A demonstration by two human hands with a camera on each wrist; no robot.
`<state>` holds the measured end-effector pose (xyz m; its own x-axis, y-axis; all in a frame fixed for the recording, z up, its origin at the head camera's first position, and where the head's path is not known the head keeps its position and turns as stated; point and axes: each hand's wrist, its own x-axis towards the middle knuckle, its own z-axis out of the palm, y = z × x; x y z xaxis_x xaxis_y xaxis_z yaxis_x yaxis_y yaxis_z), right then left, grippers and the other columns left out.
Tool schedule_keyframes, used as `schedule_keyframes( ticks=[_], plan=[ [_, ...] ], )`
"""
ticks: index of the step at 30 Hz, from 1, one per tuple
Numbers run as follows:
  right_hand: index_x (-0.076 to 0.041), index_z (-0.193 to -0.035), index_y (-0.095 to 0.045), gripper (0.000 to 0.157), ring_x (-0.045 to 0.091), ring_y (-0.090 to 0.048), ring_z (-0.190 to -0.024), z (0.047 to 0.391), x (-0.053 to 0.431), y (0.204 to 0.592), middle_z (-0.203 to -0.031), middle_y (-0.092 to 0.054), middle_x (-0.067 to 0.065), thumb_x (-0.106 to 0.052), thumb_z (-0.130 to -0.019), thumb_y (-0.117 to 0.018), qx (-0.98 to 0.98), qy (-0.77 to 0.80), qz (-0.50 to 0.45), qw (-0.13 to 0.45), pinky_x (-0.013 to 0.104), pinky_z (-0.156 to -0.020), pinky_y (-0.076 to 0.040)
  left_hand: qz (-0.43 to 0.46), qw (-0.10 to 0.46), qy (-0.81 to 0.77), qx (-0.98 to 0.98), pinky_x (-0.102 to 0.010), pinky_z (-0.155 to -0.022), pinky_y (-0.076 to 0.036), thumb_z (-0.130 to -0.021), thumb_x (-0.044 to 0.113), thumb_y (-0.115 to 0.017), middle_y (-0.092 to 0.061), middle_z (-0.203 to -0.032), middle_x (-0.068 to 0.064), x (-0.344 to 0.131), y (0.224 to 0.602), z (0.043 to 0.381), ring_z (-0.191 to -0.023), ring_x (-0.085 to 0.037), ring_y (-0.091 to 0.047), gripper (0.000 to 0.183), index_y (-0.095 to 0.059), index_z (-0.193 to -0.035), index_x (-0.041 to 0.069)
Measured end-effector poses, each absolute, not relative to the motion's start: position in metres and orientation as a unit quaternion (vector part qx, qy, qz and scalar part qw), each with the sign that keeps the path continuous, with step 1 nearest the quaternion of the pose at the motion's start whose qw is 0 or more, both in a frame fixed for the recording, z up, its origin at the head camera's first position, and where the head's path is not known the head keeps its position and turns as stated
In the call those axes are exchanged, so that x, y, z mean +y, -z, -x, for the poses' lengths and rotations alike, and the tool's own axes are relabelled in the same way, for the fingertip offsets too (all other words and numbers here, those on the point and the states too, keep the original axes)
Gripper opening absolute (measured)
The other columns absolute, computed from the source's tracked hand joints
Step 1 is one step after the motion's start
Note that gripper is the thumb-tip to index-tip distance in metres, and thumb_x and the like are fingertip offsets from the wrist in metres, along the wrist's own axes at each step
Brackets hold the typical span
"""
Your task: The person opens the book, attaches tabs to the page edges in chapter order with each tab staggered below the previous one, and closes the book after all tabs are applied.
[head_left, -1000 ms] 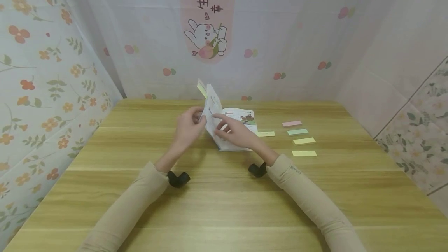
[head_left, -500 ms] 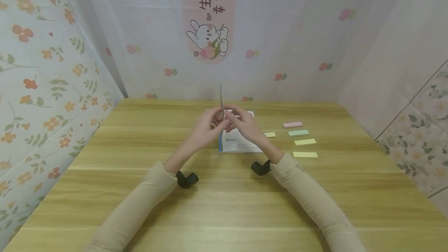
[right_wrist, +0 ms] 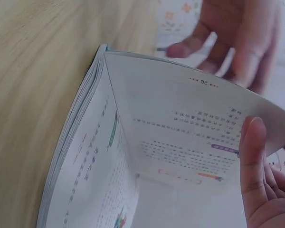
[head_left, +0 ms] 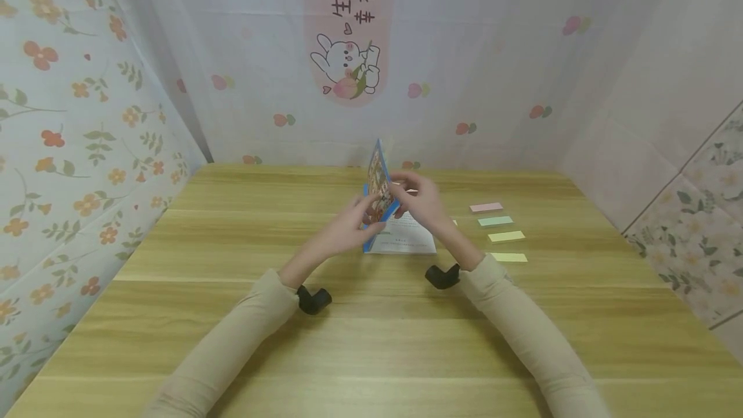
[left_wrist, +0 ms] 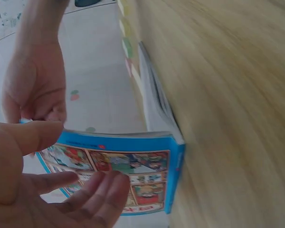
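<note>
A thin book with a blue-bordered picture cover (head_left: 378,186) stands half open, its front cover and leaves raised upright and its remaining pages (head_left: 403,240) flat on the table. My right hand (head_left: 422,202) pinches the outer edge of the raised part; in the right wrist view its thumb (right_wrist: 253,147) lies on the printed inner page (right_wrist: 190,114). On the cover side is my left hand (head_left: 351,224), fingers extended across the picture and thumb spread away. The left wrist view has the left fingers (left_wrist: 97,194) in front of the cover's comic panels (left_wrist: 133,166).
Right of the book, several sticky strips lie in a column: pink (head_left: 485,208), green (head_left: 495,220), yellow (head_left: 506,236) and another yellow (head_left: 509,257) close to the right sleeve. The wooden table (head_left: 360,353) meets a printed curtain (head_left: 476,69) at the back.
The raised leaves have swung from leaning left to upright, then rightward, so the blue cover now faces left. The left hand's fingers have straightened; the right hand has moved slightly right with the edge.
</note>
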<state>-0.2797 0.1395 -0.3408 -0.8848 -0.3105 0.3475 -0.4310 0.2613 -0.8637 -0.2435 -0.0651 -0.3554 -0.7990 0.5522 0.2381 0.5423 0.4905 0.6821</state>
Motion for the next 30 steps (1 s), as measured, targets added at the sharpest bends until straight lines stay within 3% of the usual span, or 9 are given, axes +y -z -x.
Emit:
schedule_keyframes(
  ticks=[7,14,19,22,30],
  plan=[
    [0.006,-0.132,-0.06,0.036,0.017,-0.067,-0.065,0.278,0.156,0.348,-0.09,-0.067,0.021,-0.008,-0.098,-0.058,-0.805,-0.547,-0.22,0.071,0.042,-0.059,-0.06,-0.308,0.06,-0.351,0.882,-0.055,-0.099,-0.048,-0.104,0.021,-0.056,-0.031,-0.151,-0.033,-0.064,0.363,0.245,-0.128,-0.045,-0.047,0.068,-0.021,-0.159,0.001],
    [0.01,-0.128,-0.06,0.036,0.028,-0.071,-0.069,0.271,0.172,0.348,-0.092,-0.068,0.025,-0.005,-0.096,-0.059,-0.834,-0.51,-0.194,0.075,0.038,-0.055,-0.059,-0.332,0.047,-0.287,0.897,-0.053,-0.106,-0.043,-0.105,0.022,-0.055,-0.031,-0.155,-0.028,-0.058,0.37,0.251,-0.136,-0.042,-0.041,0.067,-0.023,-0.16,0.003],
    [0.008,-0.129,-0.06,0.037,0.029,-0.072,-0.075,0.27,0.183,0.355,-0.093,-0.069,0.021,-0.009,-0.096,-0.061,-0.857,-0.474,-0.187,0.08,0.04,-0.057,-0.06,-0.337,0.049,-0.233,0.911,-0.056,-0.117,-0.027,-0.105,0.025,-0.055,-0.021,-0.162,-0.026,-0.056,0.373,0.251,-0.147,-0.046,-0.024,0.067,-0.022,-0.161,0.009],
    [0.01,-0.129,-0.059,0.039,0.032,-0.072,-0.078,0.267,0.187,0.355,-0.092,-0.07,0.02,-0.01,-0.096,-0.062,-0.874,-0.441,-0.189,0.08,0.039,-0.058,-0.06,-0.324,0.06,-0.224,0.917,-0.058,-0.117,-0.025,-0.106,0.029,-0.054,-0.017,-0.163,-0.026,-0.055,0.374,0.25,-0.148,-0.047,-0.019,0.066,-0.023,-0.162,0.015],
    [0.014,-0.128,-0.057,0.044,0.019,-0.066,-0.064,0.266,0.196,0.358,-0.085,-0.069,0.014,-0.014,-0.095,-0.066,-0.923,-0.333,-0.186,0.059,0.028,-0.052,-0.053,-0.312,0.073,-0.198,0.926,-0.055,-0.117,-0.028,-0.105,0.034,-0.055,-0.017,-0.165,-0.021,-0.05,0.376,0.254,-0.149,-0.044,-0.019,0.062,-0.03,-0.16,0.021]
  ],
)
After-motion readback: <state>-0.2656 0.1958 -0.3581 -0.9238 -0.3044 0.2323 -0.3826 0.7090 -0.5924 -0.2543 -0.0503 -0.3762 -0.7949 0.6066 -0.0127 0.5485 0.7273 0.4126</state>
